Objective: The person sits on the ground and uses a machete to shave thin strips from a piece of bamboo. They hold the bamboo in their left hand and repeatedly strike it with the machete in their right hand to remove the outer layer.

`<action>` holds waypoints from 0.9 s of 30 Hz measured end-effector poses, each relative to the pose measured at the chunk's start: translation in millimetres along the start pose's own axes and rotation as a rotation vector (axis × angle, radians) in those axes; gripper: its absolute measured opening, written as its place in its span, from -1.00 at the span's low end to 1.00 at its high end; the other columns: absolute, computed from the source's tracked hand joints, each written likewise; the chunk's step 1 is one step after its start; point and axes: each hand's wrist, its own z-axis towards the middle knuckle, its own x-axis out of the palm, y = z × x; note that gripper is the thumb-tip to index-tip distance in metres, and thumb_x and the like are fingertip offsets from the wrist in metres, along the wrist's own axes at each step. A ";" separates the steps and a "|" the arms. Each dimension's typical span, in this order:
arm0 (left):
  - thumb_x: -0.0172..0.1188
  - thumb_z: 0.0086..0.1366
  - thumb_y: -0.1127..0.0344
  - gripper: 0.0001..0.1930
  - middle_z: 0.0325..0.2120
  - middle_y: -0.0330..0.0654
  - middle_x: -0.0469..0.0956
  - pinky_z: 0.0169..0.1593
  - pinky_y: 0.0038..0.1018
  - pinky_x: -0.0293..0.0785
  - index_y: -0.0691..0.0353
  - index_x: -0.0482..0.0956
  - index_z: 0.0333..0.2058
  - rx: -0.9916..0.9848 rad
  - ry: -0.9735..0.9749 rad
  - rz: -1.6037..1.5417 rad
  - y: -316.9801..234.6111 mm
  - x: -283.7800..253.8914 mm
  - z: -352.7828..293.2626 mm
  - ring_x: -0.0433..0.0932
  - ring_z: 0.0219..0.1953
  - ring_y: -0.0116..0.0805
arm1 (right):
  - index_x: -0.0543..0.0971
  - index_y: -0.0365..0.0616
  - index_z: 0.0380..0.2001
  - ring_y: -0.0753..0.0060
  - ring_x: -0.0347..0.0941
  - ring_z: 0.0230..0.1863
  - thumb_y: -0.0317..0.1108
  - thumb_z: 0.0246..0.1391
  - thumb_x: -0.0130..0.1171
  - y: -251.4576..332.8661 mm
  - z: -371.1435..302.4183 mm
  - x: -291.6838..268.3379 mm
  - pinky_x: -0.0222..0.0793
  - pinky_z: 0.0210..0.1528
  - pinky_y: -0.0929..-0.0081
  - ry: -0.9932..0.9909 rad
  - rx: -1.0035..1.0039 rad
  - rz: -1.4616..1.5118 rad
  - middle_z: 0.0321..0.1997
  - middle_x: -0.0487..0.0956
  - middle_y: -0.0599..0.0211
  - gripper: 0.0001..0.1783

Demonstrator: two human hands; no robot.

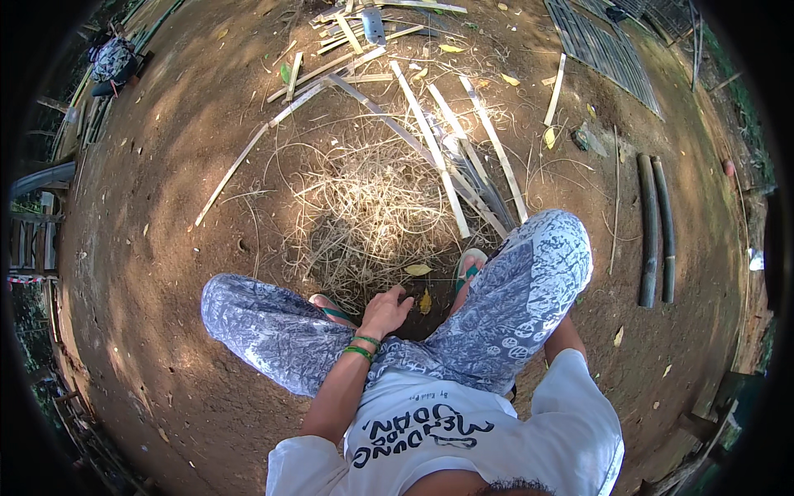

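Evidently, a good share of the trimming is done, judging by the large pile of shavings (372, 198) on the ground. Left of the pile lies a thin, pale strip (231, 175), loose and seemingly already split. Just beyond the pile is a heap of cut pieces (351, 33), crossed over one another. At its near edge, the left hand (389, 314) hangs with its grip released, holding nothing visible; whether its fingertips touch the shavings I cannot tell. Right of the pile, several long strips (430, 149) lie side by side, apparently cut but not fastened together. The right hand is hidden beyond the knee, so its grip cannot be told. Well right of the pile, two dark poles (648, 231) look unsplit; how much work is left is unclear.
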 end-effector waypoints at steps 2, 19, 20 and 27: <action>0.15 0.31 0.01 -0.57 -0.19 0.08 0.65 0.07 -0.14 0.46 0.22 0.56 -0.02 0.004 0.014 -0.013 -3.6 -1.1 -1.2 0.56 0.00 0.07 | 0.53 -0.17 -0.07 -0.03 0.57 -0.29 -0.45 0.03 0.17 0.4 -4.0 -26.0 0.43 -0.14 0.15 -0.030 -0.043 -0.023 -0.40 0.63 0.03 -0.67; 0.17 0.32 -0.05 -0.52 -0.33 0.01 0.67 -0.10 -0.26 0.53 0.23 0.58 -0.01 0.134 -0.104 -0.158 -4.2 -0.2 18.2 0.66 -0.20 -0.10 | 0.51 -0.20 -0.08 -0.18 0.51 -0.09 -0.40 -0.10 0.30 111.9 20.7 -177.7 0.36 -0.03 -0.01 -0.079 -0.300 -0.288 -0.25 0.62 -0.07 -0.56; 0.17 0.33 -0.09 -0.49 -0.34 -0.02 0.67 -0.11 -0.30 0.54 0.25 0.57 0.00 0.125 -0.123 -0.309 -8.2 4.0 26.9 0.66 -0.21 -0.13 | 0.51 -0.20 -0.08 -0.19 0.51 -0.07 -0.40 -0.10 0.30 112.8 25.2 -174.0 0.36 -0.02 -0.01 -0.048 -0.318 -0.280 -0.24 0.62 -0.08 -0.56; 0.16 0.40 -0.05 -0.49 -0.36 -0.13 0.63 -0.22 -0.47 0.62 0.34 0.49 0.02 -0.099 0.082 -1.575 -66.2 -4.5 113.2 0.62 -0.38 -0.33 | 0.53 -0.22 -0.09 -0.09 0.54 -0.22 -0.38 -0.15 0.39 102.5 22.2 -128.3 0.38 -0.13 0.13 -0.033 -0.254 -0.233 -0.36 0.59 -0.02 -0.51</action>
